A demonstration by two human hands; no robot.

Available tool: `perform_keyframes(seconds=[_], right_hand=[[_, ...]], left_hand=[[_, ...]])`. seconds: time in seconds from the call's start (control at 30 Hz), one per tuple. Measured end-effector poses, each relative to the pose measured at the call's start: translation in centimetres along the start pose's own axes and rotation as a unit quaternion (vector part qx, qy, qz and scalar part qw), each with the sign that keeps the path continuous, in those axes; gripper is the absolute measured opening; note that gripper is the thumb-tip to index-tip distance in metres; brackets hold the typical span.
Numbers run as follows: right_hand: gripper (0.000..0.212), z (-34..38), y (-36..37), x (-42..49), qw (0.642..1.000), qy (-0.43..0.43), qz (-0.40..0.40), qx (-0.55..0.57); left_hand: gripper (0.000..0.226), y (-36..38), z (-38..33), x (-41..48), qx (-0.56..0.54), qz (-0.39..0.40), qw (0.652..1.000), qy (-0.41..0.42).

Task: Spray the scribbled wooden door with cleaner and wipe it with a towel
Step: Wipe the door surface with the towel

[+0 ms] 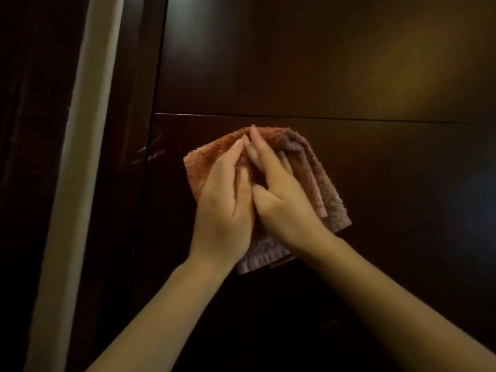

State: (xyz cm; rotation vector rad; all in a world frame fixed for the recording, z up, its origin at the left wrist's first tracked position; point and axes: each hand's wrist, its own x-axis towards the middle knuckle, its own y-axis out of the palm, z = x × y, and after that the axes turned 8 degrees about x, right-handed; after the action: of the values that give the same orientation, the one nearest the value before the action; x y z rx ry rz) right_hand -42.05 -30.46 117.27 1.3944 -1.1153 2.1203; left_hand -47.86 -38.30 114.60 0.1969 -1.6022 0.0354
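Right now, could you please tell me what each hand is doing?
Left hand: open, flat, pressing the towel against the door.
Right hand: open, flat on the same towel, fingers overlapping the left.

I am getting a single view, from the camera on the person's head. It is facing forward at the dark wooden door (349, 76), sitting close, within arm's reach, with both forearms reaching in from the bottom edge toward the middle.

Door (349, 63): dark wood, smooth, glossy, light glare at upper frame. Towel (326, 191): fluffy terry cloth, orange fading to mauve, matt.
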Motion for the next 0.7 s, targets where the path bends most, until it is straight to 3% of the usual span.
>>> perform_keyframes(seconds=[0.07,0.17,0.23,0.3,0.5,0.6,0.7], right_hand=[[0.068,0.3,-2.8,-0.7,0.997,-0.014,-0.03,0.07],[0.054,-1.5,-7.3,-1.3,0.965,-0.123,-0.148,-0.18],[0.051,-2.7,-8.8,-1.4,0.93,-0.082,-0.152,-0.326],[0.055,-3.9,-8.6,-1.5,0.906,-0.038,-0.122,-0.404],[0.064,-4.5,-6.6,-1.3,0.876,-0.001,-0.133,-0.464],[0.065,-4.9,-6.5,-1.3,0.86,0.0,-0.132,-0.493],[0.065,-5.0,-6.5,-1.2,0.856,0.001,-0.137,-0.499]], left_hand=[[0.045,2.0,-0.5,-0.2,0.049,0.027,0.998,-0.022],[0.05,3.7,-0.9,-0.9,0.217,0.048,0.975,0.006],[0.053,4.3,-1.6,-0.5,0.298,0.057,0.953,0.005],[0.058,4.6,-1.7,0.1,0.342,0.075,0.937,-0.001],[0.066,0.7,3.5,1.5,0.406,0.096,0.909,-0.009],[0.072,-1.5,5.4,1.9,0.391,0.089,0.913,-0.074],[0.065,-1.7,5.4,0.4,0.378,0.083,0.918,-0.08]])
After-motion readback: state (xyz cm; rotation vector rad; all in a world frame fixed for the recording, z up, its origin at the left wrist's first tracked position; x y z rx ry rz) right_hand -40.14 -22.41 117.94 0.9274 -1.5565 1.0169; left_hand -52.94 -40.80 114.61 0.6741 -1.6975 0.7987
